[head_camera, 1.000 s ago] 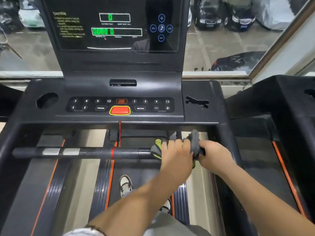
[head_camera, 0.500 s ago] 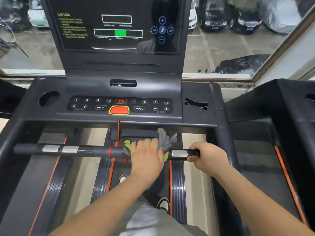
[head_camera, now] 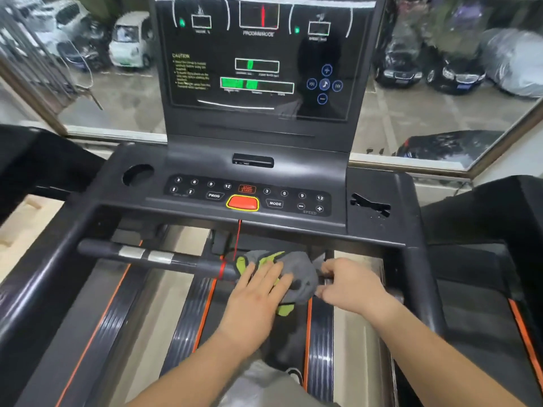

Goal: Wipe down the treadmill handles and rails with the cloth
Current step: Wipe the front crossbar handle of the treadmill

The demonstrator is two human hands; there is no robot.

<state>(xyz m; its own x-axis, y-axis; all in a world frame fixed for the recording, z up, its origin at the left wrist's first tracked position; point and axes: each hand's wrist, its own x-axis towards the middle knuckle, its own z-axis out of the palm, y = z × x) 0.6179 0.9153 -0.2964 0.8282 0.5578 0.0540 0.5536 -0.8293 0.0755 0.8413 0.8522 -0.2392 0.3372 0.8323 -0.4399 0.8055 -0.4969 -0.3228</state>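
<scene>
A grey and lime-green cloth [head_camera: 296,271] is draped over the black cross handlebar [head_camera: 182,261] of the treadmill, just right of its red ring. My left hand [head_camera: 255,292] lies on the cloth with fingers nearly straight, pressing it onto the bar. My right hand [head_camera: 349,284] is curled around the right part of the bar, its fingers at the cloth's right edge. Two silver sensor plates [head_camera: 145,254] show on the bar's left half. The right half of the bar is hidden under cloth and hands.
The console [head_camera: 205,160] with a red stop button [head_camera: 242,203], a cup hole [head_camera: 138,174] and a tall display [head_camera: 258,63] rises ahead. Black side rails [head_camera: 47,277] [head_camera: 423,289] flank the belt. A second treadmill [head_camera: 499,230] stands right. A window shows parked cars.
My left hand slid the cloth leftward along the bar from its right end to the middle, then flattened on it. The right hand shifted in to the cloth's edge. The view tilted up.
</scene>
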